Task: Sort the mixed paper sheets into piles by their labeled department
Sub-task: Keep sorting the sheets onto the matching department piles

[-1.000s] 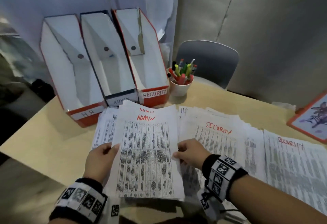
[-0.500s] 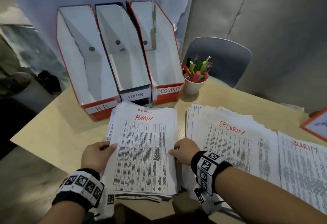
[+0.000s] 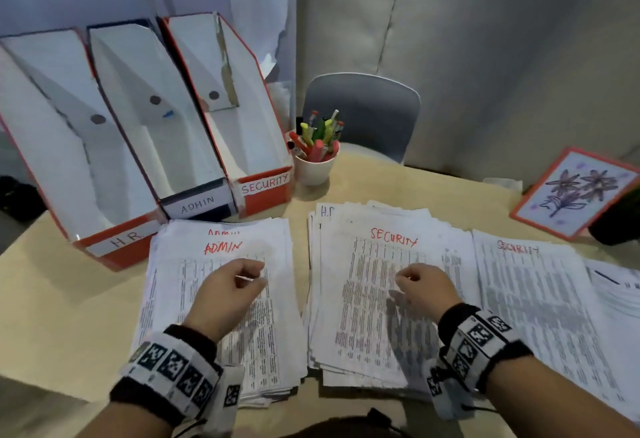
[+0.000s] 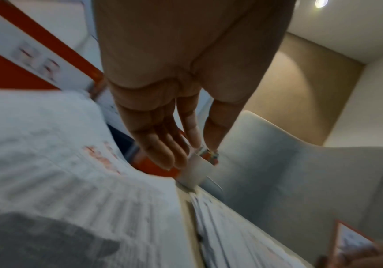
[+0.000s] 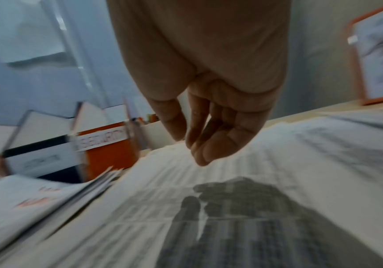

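Note:
A stack of sheets headed ADMIN (image 3: 221, 247) lies on the table in front of the file boxes. My left hand (image 3: 230, 287) hovers over it with loosely curled fingers (image 4: 163, 150) and holds nothing. To its right lies a mixed pile topped by a SECURITY sheet (image 3: 393, 238), with an H.R. sheet (image 3: 325, 210) peeking out behind. My right hand (image 3: 420, 285) hangs above that pile, its fingers (image 5: 208, 145) relaxed and empty, and casts a shadow on the paper. Another SECURITY pile (image 3: 519, 249) lies further right.
Three open file boxes stand at the back left, labelled H.R. (image 3: 121, 240), ADMIN (image 3: 197, 203) and SECURITY (image 3: 265, 183). A white cup of pens (image 3: 313, 167) stands beside them. A grey chair (image 3: 363, 115) is behind the table. A framed flower drawing (image 3: 575, 191) leans at the right.
Both hands let go of the ADMIN stack's side edges. My left hand rose over its middle. My right hand moved right to above the mixed SECURITY-topped pile.

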Motion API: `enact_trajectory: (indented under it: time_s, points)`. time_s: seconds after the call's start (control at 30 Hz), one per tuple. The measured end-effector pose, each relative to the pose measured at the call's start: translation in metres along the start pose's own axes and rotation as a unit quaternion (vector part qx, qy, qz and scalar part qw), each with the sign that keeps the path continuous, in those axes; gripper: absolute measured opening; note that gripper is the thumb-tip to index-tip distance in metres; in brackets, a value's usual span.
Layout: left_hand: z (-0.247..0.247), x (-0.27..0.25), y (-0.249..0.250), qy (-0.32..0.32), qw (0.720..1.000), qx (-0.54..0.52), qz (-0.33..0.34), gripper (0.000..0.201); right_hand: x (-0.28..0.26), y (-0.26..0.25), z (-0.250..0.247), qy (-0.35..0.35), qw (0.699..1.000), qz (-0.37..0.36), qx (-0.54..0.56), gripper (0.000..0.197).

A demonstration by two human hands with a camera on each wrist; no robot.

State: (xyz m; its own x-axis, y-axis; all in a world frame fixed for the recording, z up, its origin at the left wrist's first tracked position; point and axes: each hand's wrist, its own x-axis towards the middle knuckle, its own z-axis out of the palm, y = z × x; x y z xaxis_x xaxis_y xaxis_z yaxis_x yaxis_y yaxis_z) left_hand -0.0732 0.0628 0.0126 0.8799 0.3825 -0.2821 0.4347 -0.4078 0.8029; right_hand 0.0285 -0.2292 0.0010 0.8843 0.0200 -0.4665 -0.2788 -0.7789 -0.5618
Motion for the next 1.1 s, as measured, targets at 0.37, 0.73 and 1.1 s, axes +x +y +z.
enact_trajectory:
  time_s: [0.37, 0.73, 1.1]
  points:
    - [0.103, 0.03, 0.031, -0.16, 0.981, 0.092, -0.061, 0.057, 0.03, 0.091, -0.027, 0.02, 0.976, 0.169, 0.139, 0.034]
    - [0.11, 0.029, 0.027, -0.063, 0.994, 0.028, -0.08, 0.043, 0.028, 0.089, -0.026, 0.008, 0.983, 0.111, 0.149, 0.032]
    - [0.107, 0.038, 0.011, -0.014, 0.992, -0.027, -0.126, 0.038, 0.014, 0.133, -0.051, 0.124, 0.971, 0.128, 0.157, 0.018]
